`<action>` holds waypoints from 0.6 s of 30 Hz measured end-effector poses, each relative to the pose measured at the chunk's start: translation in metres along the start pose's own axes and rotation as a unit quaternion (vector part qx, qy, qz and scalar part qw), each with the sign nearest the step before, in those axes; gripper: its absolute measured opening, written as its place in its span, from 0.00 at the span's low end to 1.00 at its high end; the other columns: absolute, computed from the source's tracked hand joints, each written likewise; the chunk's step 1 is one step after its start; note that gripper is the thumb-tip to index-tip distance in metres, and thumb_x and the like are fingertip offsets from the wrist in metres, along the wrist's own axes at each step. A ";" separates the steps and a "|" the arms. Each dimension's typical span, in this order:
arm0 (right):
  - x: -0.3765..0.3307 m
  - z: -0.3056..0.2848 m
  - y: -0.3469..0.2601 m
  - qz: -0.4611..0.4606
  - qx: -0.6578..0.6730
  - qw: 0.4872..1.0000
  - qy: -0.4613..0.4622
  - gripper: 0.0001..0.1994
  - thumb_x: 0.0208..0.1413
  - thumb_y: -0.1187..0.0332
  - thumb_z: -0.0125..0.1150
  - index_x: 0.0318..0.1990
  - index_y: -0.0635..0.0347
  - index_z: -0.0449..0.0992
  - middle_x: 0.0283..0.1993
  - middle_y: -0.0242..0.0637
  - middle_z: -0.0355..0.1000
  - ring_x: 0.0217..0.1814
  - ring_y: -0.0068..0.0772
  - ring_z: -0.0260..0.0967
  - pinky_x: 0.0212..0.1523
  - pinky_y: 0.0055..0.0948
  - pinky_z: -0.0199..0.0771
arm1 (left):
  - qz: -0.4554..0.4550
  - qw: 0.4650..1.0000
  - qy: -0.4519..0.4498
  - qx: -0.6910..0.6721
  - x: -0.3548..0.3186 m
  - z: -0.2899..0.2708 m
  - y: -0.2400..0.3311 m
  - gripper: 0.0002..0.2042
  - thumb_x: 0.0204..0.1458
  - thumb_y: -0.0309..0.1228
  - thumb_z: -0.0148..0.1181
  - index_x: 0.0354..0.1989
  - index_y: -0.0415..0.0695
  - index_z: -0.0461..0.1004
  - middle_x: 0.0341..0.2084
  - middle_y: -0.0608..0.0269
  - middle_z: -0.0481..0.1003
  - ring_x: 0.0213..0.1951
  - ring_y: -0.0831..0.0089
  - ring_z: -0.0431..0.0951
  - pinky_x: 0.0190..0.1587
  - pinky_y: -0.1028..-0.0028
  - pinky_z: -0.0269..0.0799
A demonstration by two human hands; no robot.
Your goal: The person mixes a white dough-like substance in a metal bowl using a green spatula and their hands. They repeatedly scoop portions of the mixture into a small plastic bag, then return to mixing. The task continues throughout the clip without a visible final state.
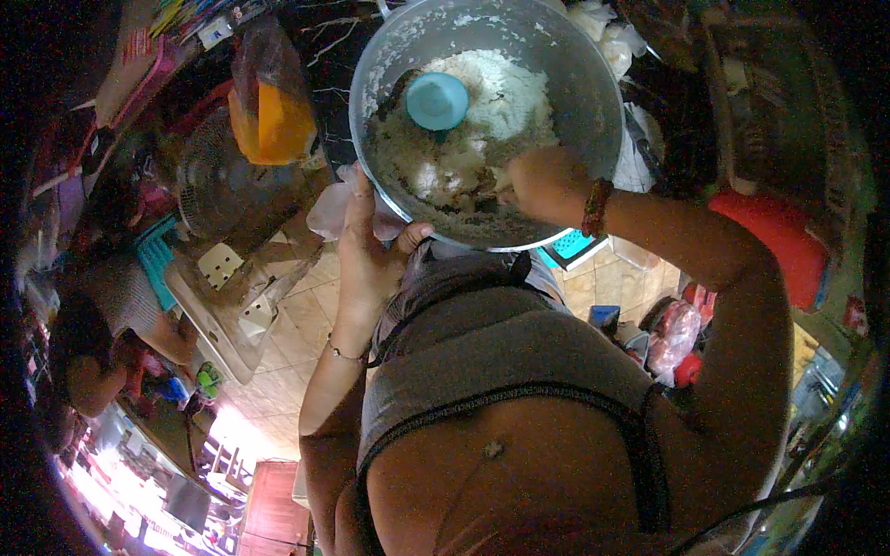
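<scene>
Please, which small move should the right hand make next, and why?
Probably the right hand should fold the pale heap into the darker mixture, because the two look unevenly mixed in the pot, with the left hand at its rim.

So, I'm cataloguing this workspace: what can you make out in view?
Large pot: one, silvery grey, top centre
Cup: one, light blue, in the pot
Powdery mixture: one mass, white to tan, in the pot
Bag: one, clear with orange, upper left
Fan: one, grey, left
Floor tiles: several, tan, below the pot
Wrapped bundle: one, pinkish, right
Red item: one, red, far right
Other person: one, striped top, left
Edge clutter: too dark to count
Left hand: one, bare, at pot's rim
Right hand: one, bare, inside pot
</scene>
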State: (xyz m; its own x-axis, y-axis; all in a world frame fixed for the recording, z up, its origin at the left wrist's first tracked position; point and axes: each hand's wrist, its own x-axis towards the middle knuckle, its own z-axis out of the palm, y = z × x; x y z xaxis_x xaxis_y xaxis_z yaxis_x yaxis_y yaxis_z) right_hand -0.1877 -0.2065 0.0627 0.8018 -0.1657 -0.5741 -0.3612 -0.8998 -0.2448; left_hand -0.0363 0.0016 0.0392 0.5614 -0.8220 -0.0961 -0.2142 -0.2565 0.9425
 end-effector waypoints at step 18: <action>0.044 -0.039 0.014 0.007 -0.097 0.994 0.058 0.13 0.45 0.60 0.58 0.23 0.62 0.78 0.24 0.48 0.74 0.29 0.49 0.74 0.31 0.43 0.74 | 0.043 0.999 -0.028 -0.002 0.008 -0.007 -0.005 0.43 0.39 0.29 0.70 0.64 0.37 0.50 0.59 0.50 0.61 0.59 0.64 0.62 0.59 0.68 0.57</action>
State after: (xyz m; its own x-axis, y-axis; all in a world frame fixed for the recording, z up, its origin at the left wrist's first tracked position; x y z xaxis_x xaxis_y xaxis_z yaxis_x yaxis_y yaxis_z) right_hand -0.1392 -0.2422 0.0641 0.8507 -0.2134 -0.4804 -0.2827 -0.9562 -0.0758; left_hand -0.0254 0.0001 0.0363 0.4950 -0.8683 -0.0321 -0.2566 -0.1814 0.9493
